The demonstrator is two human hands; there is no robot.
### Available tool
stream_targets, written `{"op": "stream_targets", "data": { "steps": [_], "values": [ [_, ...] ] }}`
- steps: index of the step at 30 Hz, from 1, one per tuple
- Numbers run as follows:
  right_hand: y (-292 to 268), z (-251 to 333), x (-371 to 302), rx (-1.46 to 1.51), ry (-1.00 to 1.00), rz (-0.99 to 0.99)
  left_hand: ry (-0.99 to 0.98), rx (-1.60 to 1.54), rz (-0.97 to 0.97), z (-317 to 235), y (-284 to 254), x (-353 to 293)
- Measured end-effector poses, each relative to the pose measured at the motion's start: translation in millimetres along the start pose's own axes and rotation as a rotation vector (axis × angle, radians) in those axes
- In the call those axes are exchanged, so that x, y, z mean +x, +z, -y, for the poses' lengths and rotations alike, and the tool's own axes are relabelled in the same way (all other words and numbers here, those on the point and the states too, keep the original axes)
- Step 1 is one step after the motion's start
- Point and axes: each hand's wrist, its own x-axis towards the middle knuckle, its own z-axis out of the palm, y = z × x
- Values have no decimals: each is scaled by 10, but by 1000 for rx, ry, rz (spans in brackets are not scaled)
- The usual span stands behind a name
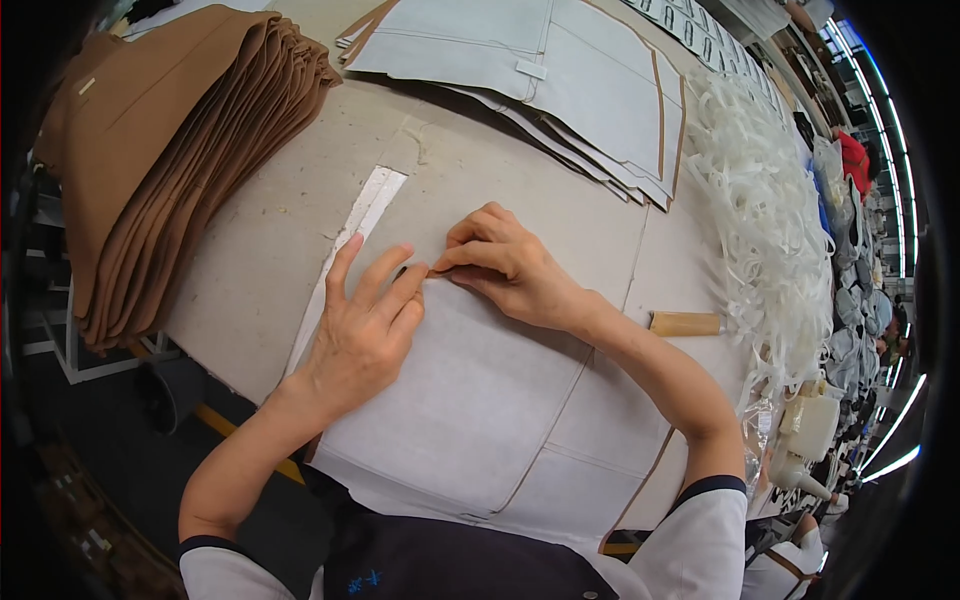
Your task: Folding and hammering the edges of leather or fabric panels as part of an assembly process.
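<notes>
A panel of fabric, white on its upturned side with a thin brown edge, covers the near part of the table: the white panel [450, 390]. At its far edge my right hand [515, 265] pinches a small brown fold between thumb and index finger, the other fingers curled. Close beside it, my left hand [365, 335] grips the same edge near the corner. Its outer fingers stretch out over the table, and its thumb is mostly hidden. Along the panel's left side lies a white strip [378, 195], partly behind my left hand.
A fanned stack of brown fabric pieces [170, 130] hangs over the table's left side. More white-backed panels [600, 70] lie at the far side. To the right are a heap of translucent white strips [750, 200] and a tan folded piece [685, 324].
</notes>
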Motion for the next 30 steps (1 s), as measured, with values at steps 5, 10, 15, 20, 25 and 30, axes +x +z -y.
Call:
{"op": "stream_targets", "data": {
  "steps": [5,10,15,20,25,30],
  "values": [
    [-41,-27,-41,-44,-55,-40,-10,-3,25,-29,-24,17],
    [-48,27,-41,-548,-424,39,16,19,4,-57,-39,22],
    [47,108,-110,-543,-320,48,23,22,-13,-102,-10,41],
    [-254,471,-349,-212,-75,-95,-32,39,-19,-168,20,46],
    [-1030,511,-1567,-488,407,-259,-76,87,-40,-307,81,74],
    [-1222,640,-2393,-590,588,-237,-85,89,-4,-397,129,93]
  ]
}}
